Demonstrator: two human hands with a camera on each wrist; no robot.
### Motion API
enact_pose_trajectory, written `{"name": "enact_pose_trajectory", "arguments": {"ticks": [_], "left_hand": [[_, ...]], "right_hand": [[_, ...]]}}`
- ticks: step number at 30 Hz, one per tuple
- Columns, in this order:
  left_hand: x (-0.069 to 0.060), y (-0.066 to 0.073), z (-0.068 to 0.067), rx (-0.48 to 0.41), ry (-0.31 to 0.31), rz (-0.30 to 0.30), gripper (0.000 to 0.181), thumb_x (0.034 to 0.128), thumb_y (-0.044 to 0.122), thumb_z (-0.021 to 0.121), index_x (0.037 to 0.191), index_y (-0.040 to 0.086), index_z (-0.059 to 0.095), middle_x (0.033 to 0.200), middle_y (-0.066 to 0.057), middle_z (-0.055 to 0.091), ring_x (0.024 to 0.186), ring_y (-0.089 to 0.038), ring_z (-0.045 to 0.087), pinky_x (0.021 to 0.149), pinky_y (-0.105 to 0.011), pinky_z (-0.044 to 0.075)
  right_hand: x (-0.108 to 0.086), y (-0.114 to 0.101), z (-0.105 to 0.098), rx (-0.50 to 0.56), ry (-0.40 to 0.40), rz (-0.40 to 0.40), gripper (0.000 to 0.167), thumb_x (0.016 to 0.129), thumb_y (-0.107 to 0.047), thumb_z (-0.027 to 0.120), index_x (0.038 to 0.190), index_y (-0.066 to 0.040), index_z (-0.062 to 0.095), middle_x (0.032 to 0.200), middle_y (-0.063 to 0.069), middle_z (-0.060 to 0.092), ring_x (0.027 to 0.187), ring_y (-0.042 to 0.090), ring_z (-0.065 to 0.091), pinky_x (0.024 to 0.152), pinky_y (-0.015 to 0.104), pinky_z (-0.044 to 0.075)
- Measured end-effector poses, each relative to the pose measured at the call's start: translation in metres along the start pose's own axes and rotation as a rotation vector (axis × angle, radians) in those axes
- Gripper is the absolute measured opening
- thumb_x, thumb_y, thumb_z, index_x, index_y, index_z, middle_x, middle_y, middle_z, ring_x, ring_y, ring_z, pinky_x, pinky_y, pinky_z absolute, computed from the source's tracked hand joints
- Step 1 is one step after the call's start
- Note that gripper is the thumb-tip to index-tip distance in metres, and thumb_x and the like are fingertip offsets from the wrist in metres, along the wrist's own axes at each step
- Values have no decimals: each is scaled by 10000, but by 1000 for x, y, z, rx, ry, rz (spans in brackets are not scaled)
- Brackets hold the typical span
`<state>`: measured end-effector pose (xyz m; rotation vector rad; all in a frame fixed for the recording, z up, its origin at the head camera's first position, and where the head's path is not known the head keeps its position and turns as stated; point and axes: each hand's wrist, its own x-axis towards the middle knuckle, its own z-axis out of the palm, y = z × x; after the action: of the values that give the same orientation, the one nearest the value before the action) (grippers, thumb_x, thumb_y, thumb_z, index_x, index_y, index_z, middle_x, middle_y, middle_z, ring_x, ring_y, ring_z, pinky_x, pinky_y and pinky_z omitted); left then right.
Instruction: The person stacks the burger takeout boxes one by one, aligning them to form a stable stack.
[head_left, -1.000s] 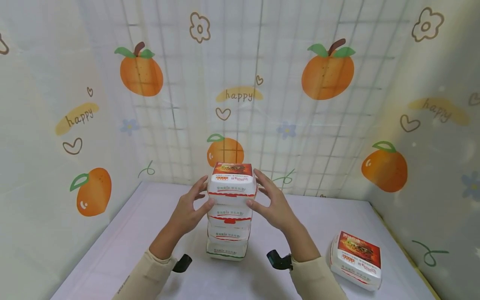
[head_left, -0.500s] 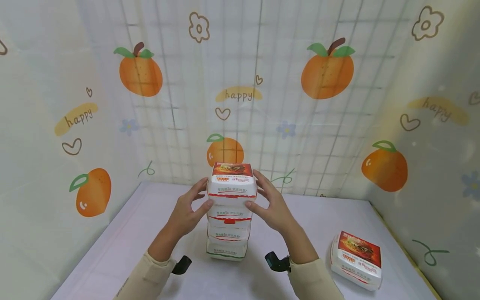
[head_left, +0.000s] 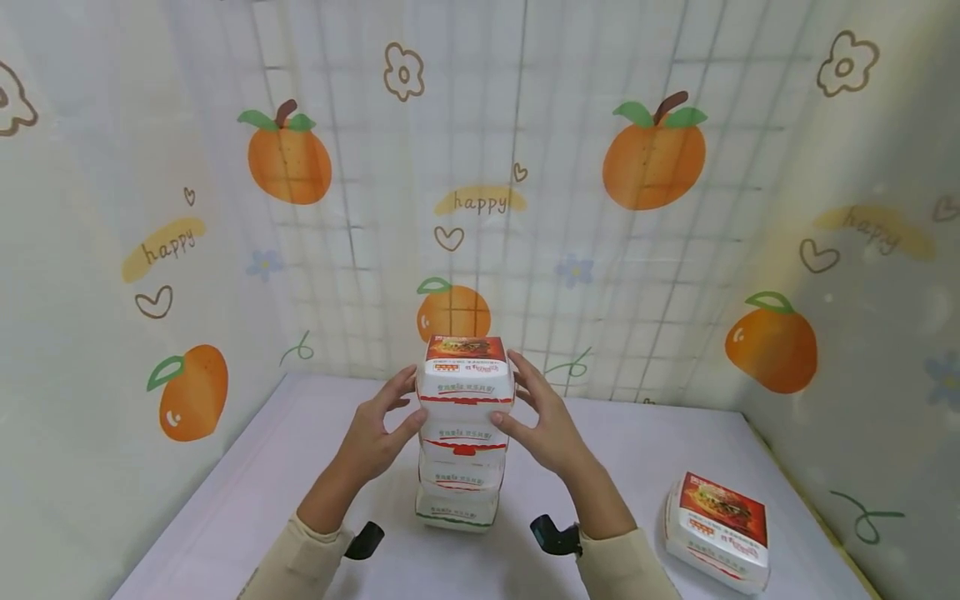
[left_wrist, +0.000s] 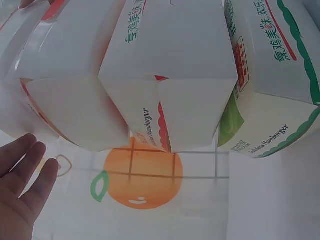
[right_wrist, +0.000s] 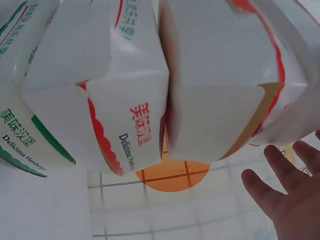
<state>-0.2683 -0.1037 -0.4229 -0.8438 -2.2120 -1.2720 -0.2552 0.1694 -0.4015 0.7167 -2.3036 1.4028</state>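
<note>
A stack of several white hamburger boxes (head_left: pixel 459 477) stands upright in the middle of the table. The top box (head_left: pixel 463 377) has a red lid panel with a burger picture. My left hand (head_left: pixel 381 429) is at the top box's left side, thumb near the front corner. On the opposite side my right hand (head_left: pixel 545 427) mirrors it. Both wrist views show fingers spread and fairly straight beside the box; firm contact cannot be made out. The bottom box (left_wrist: pixel 280 115) has green trim, unlike the red-trimmed ones above.
Another red-topped hamburger box (head_left: pixel 717 533) lies apart at the right front of the white table (head_left: pixel 300 467). Behind stands a curtain (head_left: pixel 547 108) printed with oranges, over a wire grid. A black wrist camera (head_left: pixel 555 535) sits below each hand.
The head view has tilted up slightly, so everything appears a little lower. Both hands stay beside the top box, and the stack keeps its shape.
</note>
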Motion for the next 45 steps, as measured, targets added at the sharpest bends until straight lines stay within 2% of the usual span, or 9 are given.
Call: {"name": "enact_pose_trajectory", "arguments": {"ticks": [7,16,26,30,37,45], "left_hand": [[-2,0,-2,-5,-14,20,604,957,291,628,1499,228,367,1352,-49,567,1206,-221,549,945,-477,481],[-4,1,-3,-11,-9,1,599,951,346,633,1489,277,378,1346,0,572,1207,-173,544,950,-457,479],[2,4,-1,-21,-20,52,580,961,308,625,1489,231,396,1312,25,595,1201,-173,544,941,-450,487],[4,6,0,-23,-18,37,577,961,334,620,1488,265,396,1302,68,595,1185,-128,545,948,-423,484],[3,7,1,-21,-6,33,576,957,326,627,1481,234,408,1275,19,617,1166,-184,568,941,-445,486],[0,1,-2,3,-16,18,594,953,378,622,1485,230,402,1316,29,597,1204,-135,540,946,-439,483]], "right_hand": [[-3,-4,-1,-2,3,21,874,841,-363,752,1542,-326,232,1548,17,309,1361,294,368,1030,567,369],[-3,-5,0,-16,2,18,861,842,-373,752,1541,-271,261,1528,10,346,1343,299,396,1016,557,390],[-1,-4,0,-17,6,-12,794,873,-348,726,1529,-320,280,1518,-35,351,1333,288,402,999,560,408],[-1,-5,-2,-20,15,-3,791,873,-358,723,1529,-312,285,1522,-31,344,1331,292,403,996,556,414],[-2,-2,0,5,18,-2,832,864,-348,731,1540,-322,247,1552,-37,289,1336,269,398,1002,543,415],[-3,0,0,-23,33,11,867,846,-366,742,1546,-315,232,1558,-39,279,1330,285,404,996,533,423]]}}
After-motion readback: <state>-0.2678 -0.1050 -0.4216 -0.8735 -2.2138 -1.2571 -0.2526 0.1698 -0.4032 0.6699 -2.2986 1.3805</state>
